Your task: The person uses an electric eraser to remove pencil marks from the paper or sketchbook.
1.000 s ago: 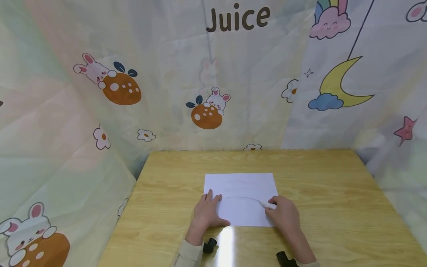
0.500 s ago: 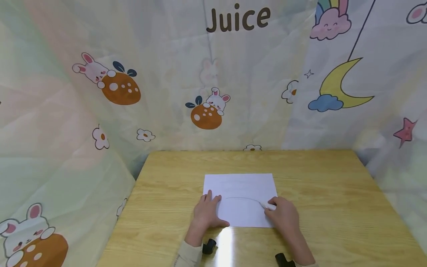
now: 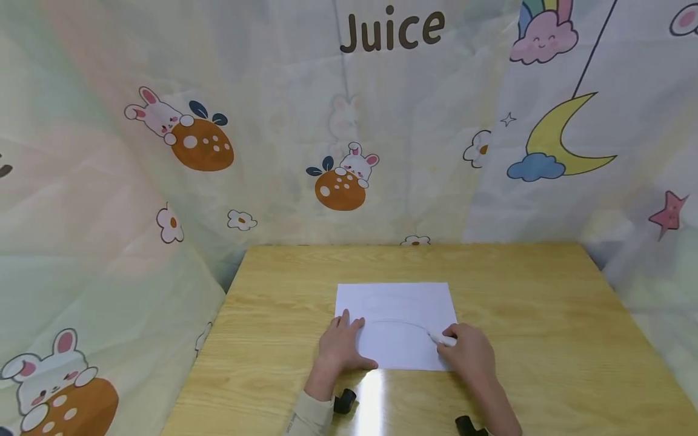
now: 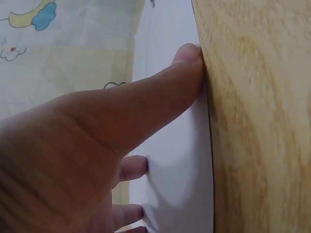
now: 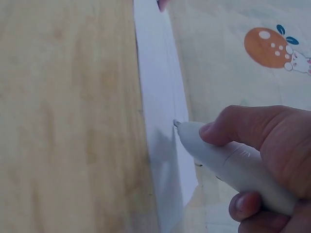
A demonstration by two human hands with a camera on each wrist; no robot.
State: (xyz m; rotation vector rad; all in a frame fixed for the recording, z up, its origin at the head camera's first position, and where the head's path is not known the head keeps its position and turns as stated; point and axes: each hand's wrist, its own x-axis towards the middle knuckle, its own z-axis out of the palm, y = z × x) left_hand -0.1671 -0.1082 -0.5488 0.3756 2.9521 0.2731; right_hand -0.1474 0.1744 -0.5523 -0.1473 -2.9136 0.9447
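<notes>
A white sheet of paper (image 3: 392, 351) lies flat on the wooden table. Spread over its left side is my left hand (image 3: 340, 345), fingers pressing it down. The left thumb (image 4: 187, 60) lies at the paper's near edge in the left wrist view. My right hand (image 3: 471, 351) grips a thick white pen-shaped tool (image 5: 209, 150) between thumb and fingers, over the paper's right part. Its small metallic tip (image 5: 176, 123) meets the sheet at the right end of a thin curved line (image 3: 400, 321) that arches across the paper.
The wooden table (image 3: 545, 303) extends around the sheet on all sides. Behind it and to the left hangs a printed curtain (image 3: 262, 121) with rabbits and flowers. A black wrist camera mount (image 3: 345, 401) sits by the left wrist, another mount (image 3: 469, 426) by the right.
The head view has shifted slightly. Both hands and the white pen-shaped tool stay at nearly the same places on the paper; the curved line looks a little wider or doubled now.
</notes>
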